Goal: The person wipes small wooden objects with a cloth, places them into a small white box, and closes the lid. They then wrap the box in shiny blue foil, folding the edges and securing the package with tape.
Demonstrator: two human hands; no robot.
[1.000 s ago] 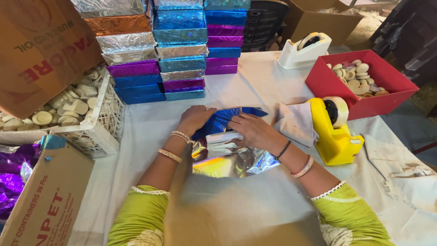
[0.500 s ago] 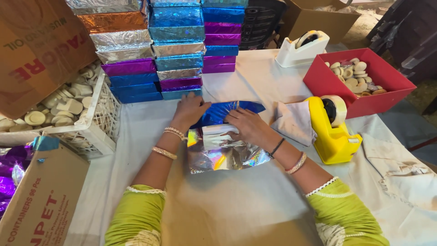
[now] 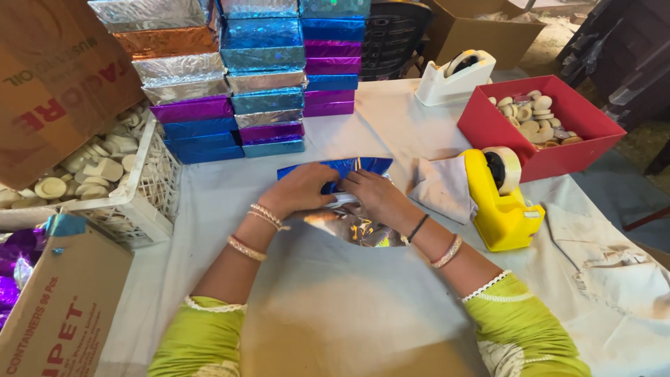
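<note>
Nearest you, bare cloth of the table point(image 3: 335, 307) between your forearms, nothing on it. Just past that, the silver holographic foil point(image 3: 359, 229) lies flat, its loose near edge poking out toward you from under your wrists. On top of it sits the blue foil-wrapped box point(image 3: 363, 166), long axis running left-right across you, centred almost on your midline, slightly right. Your left hand point(image 3: 301, 190) presses palm-down on the box's left half, fingers curled over the blue wrap; your right hand point(image 3: 375, 195) presses on the middle-right, fingers pinching a silver fold against the box. Both hands are closed down on it, touching each other at the fingertips, so neither is nearer: box lies directly under both, its far edge just beyond your fingers. Right of your right hand: a folded grey cloth point(image 3: 440, 188), then the yellow tape dispenser point(image 3: 499, 202), near but not touching. Further out, red tray point(image 3: 558, 157) and white tape dispenser point(image 3: 453, 77); far left, the stack of wrapped boxes point(image 3: 230, 77).
</note>
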